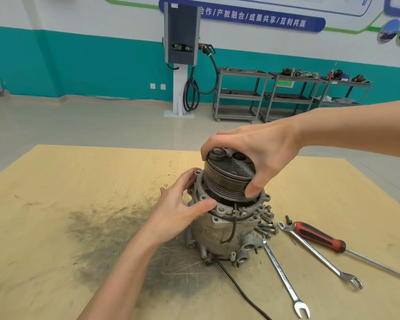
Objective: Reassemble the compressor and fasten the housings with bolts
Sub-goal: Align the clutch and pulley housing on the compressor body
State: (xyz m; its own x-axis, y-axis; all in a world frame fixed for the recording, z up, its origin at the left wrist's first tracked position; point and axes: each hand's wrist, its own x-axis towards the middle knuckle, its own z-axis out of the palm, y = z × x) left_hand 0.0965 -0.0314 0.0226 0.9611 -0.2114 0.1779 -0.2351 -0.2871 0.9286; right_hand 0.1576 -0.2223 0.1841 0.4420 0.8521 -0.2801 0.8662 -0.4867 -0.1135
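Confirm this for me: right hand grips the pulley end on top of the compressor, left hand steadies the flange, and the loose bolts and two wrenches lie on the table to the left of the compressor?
Not quite. The head view shows the bolts and both wrenches on the compressor's right, not its left. The rest holds: right hand grips the pulley end, left hand steadies the flange.

A white wall [79, 10] with a teal lower band [90, 65] and a blue banner [252, 18] of Chinese characters closes the room. A grey charging unit [181, 33] with looped black cable [194, 88] stands against it, beside three grey metal shelf carts [240, 95] holding parts. The floor [79, 121] is pale grey tile.
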